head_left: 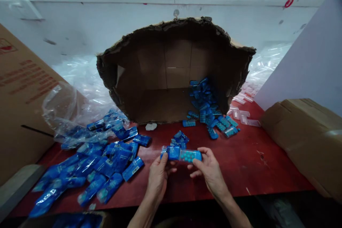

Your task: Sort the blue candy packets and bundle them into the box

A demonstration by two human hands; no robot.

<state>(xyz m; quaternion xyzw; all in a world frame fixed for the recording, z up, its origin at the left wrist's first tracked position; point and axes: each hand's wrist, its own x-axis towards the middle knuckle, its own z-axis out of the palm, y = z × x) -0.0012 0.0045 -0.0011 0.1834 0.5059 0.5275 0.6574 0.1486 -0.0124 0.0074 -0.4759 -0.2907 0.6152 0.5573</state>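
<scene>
Over the front middle of the red table, my left hand (158,174) pinches a shiny blue printed wrapper (174,153) between thumb and fingers. My right hand (210,169) grips the far end of a small clear-and-blue plastic case (190,155) with rows of turquoise dots. The case and wrapper meet end to end; whether the case's left end sits inside the wrapper I cannot tell. Just behind them lie crumpled blue wrapper pieces (180,137). To the left spreads a heap of blue wrapped packs (114,158).
A torn-edged cardboard box (155,105) lies open toward me, with a pile of dotted blue cases (204,105) spilling from its right side. Clear plastic bags (77,99) stand left, pale plastic pieces (244,115) right. Cartons (24,107) flank the table (248,160).
</scene>
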